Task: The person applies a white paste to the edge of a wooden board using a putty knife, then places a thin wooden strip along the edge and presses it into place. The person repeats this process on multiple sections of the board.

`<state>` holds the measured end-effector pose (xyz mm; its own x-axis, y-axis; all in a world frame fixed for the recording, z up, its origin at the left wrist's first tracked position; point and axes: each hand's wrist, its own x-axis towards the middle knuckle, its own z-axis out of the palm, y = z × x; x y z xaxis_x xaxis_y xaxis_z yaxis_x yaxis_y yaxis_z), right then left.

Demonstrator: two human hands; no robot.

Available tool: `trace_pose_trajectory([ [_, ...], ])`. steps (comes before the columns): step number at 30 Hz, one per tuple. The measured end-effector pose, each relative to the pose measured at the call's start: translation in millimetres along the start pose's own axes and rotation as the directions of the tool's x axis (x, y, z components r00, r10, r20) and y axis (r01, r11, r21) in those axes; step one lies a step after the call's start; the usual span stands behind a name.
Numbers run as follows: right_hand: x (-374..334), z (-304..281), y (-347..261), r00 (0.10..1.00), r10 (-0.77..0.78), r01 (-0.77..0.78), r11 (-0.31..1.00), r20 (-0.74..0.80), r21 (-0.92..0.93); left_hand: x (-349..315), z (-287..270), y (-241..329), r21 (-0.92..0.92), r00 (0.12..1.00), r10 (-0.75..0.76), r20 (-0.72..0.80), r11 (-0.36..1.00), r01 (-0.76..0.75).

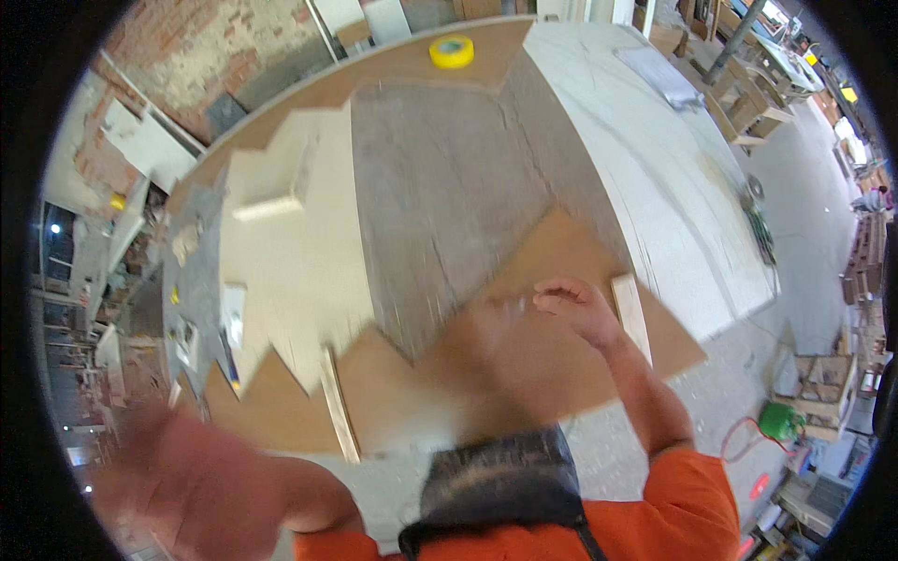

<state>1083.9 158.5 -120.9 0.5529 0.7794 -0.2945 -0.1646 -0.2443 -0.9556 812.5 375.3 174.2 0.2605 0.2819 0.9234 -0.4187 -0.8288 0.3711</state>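
Observation:
My right hand (pixel 572 304) hovers over a thin brown board (pixel 505 374) with a zigzag edge. Its fingers curl toward the thumb; whatever they hold, if anything, is hidden. A pale wooden strip (pixel 631 318) lies on the board just beside that wrist. Large and smeared by motion, my left hand (pixel 187 486) is raised at the lower left, so its fingers are unreadable. Another wooden strip (pixel 339 407) crosses the board's near part. Under the zigzag edge lie a cream panel (pixel 295 271) and a grey-brown sheet (pixel 440 187).
A yellow tape roll (pixel 451 52) rests on the table's far part. White marble-patterned sheet (pixel 655 168) covers the right side. An L-shaped wooden piece (pixel 269 206) stands on the cream panel; a slim dark tool (pixel 230 361) lies at its left edge. A green tank (pixel 778 422) stands at right.

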Motion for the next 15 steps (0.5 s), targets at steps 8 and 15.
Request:
trace_pose_trajectory([
  [8,364.7,-102.7,-87.8,0.966,-0.256,0.200,0.689,0.024,-0.697,-302.1,139.5,-272.6,0.636,0.590,-0.801,0.106,0.510,0.579],
  [15,620.9,-110.1,-118.8,0.932,-0.349,0.110,0.015,0.098,-0.994,-305.6,173.4,-267.4,0.795,0.500,-0.862,0.083,0.359,0.488],
])
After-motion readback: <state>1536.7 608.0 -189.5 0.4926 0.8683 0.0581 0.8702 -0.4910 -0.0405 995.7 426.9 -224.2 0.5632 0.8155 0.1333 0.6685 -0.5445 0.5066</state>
